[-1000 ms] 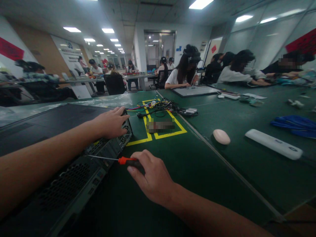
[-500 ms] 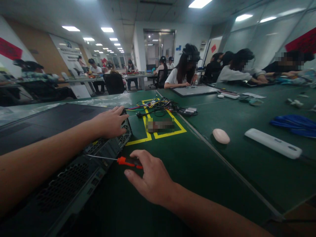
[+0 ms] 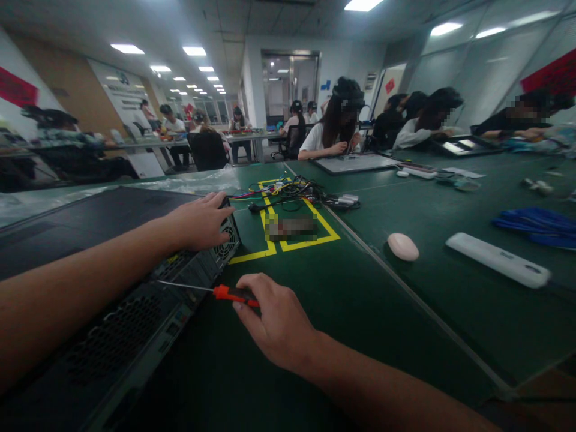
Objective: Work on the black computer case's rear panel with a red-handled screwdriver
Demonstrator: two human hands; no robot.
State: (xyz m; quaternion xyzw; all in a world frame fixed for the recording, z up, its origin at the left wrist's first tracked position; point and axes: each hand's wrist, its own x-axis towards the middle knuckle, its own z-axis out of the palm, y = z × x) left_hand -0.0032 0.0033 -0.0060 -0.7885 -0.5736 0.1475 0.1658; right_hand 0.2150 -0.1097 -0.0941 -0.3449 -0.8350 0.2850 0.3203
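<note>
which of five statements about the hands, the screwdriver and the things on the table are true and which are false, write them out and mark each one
1. The right hand holds a screwdriver with some orange on its handle. True.
2. The screwdriver's shaft points away from the computer case. False: it points toward the case's perforated side.
3. The left hand rests on the computer case. True.
4. A pale pink object lies to the left of a long white device in the picture. True.
5. The right hand touches the pale pink object. False: they are apart, with green table showing between them.
</note>
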